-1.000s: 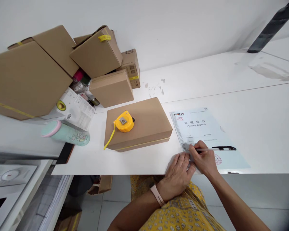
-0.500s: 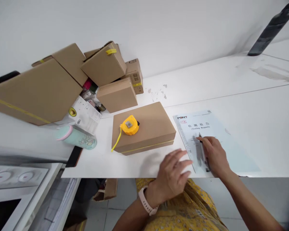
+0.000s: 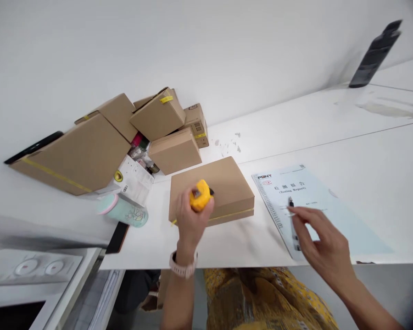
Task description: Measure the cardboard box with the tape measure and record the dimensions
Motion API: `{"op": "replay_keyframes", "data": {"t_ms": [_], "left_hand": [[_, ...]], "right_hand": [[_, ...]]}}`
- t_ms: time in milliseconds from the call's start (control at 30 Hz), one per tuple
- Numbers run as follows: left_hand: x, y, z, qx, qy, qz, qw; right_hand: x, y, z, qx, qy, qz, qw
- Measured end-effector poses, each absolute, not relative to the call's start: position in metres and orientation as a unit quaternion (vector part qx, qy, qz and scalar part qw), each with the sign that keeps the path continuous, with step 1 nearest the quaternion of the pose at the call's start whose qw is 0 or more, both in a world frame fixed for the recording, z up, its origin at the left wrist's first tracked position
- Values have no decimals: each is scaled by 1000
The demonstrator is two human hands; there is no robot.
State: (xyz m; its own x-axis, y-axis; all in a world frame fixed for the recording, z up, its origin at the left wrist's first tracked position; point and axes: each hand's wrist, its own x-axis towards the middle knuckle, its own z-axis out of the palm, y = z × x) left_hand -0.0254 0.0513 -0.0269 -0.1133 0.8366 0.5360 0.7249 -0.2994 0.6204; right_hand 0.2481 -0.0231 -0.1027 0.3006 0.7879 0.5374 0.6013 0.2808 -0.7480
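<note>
Tape measure (image 3: 202,196) now in left grip (image 3: 192,219)

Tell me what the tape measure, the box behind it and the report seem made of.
Tape measure: probably smooth plastic, going by its bright yellow moulded-looking shell.
Box: matte cardboard, plain brown with straight folded edges.
Report: likely smooth paper, flat with printed text; perhaps plastic-covered.

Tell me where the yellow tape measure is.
Near the middle of the head view, the yellow tape measure is in the left hand, seen against the cardboard box left of the report.
</note>
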Motion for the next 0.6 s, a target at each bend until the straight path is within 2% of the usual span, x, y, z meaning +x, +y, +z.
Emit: {"op": "replay_keyframes", "data": {"t_ms": [100, 133, 233, 367, 467, 600], "left_hand": [[-7, 0, -18, 705, 480, 422, 307], [-3, -15, -17, 709, 457, 398, 360], [0, -41, -20, 711, 450, 344, 417], [-11, -45, -26, 663, 464, 339, 479], [-25, -47, -26, 609, 468, 367, 525], [-57, -39, -18, 570, 495, 439, 487]], "right_hand": [[222, -45, -80, -523, -535, 375, 547], [215, -50, -74, -492, -512, 461, 533], [200, -56, -65, -430, -437, 623, 485], [186, -52, -60, -390, -371, 708, 456], [179, -48, -56, -373, -362, 726, 450], [190, -25, -47, -378, -381, 704, 466]]}}
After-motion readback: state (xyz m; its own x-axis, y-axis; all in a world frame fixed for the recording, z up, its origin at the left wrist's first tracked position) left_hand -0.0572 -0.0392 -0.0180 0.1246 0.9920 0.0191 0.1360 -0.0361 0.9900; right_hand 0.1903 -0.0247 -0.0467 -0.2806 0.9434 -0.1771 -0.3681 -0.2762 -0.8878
